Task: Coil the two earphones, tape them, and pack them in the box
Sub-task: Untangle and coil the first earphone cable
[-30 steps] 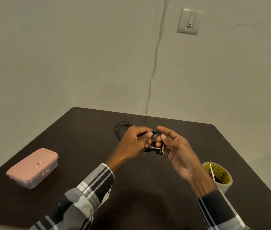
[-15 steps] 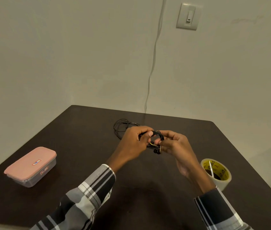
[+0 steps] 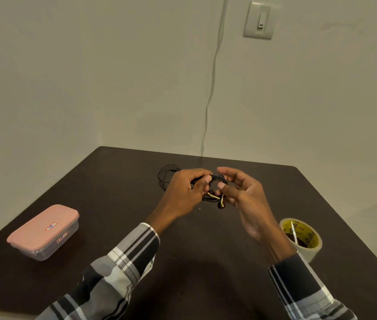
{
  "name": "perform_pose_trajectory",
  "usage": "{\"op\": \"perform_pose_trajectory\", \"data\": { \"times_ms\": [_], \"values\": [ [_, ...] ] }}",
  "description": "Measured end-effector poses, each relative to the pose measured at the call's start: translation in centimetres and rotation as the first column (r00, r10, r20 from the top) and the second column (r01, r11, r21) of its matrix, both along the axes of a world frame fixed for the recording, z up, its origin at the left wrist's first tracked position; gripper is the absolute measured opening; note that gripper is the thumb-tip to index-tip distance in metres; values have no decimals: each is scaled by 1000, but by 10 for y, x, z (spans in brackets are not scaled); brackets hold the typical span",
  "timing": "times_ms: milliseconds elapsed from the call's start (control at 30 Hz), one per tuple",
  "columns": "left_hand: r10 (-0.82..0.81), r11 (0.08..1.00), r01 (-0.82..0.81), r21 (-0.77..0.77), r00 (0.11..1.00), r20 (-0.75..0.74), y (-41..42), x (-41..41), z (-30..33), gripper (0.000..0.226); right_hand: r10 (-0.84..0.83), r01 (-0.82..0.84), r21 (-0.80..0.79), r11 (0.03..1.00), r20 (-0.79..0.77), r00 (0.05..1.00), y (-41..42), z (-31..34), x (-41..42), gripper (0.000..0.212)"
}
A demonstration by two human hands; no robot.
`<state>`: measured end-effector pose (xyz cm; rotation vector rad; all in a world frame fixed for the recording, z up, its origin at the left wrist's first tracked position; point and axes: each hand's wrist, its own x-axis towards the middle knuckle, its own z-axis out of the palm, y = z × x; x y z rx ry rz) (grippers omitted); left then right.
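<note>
We see the left hand (image 3: 184,192) pinching a coiled black earphone with gold-stemmed buds (image 3: 215,197), much of it hidden behind fingers. The right hand (image 3: 244,195) holds the coil's other side, its upper fingers loosely curved. At eleven o'clock a second black earphone (image 3: 165,176) lies half-hidden on the dark table (image 3: 113,181). The pink-lidded plastic box (image 3: 43,230) sits at eight o'clock, the yellow-cored tape roll (image 3: 301,237) at four.
</note>
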<state>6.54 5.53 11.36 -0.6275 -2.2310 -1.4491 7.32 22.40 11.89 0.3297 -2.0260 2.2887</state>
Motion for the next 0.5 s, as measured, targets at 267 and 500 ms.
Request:
{"op": "perform_pose_trajectory", "data": {
  "times_ms": [267,500],
  "values": [
    [-26,998,25,62,1000,13,4,1,4,19,251,-194,-386,902,104,962,1,8,-4,54],
    [-8,991,0,134,998,61,4,-1,3,18,168,-133,-346,929,73,983,-2,5,-9,52]
  ]
}}
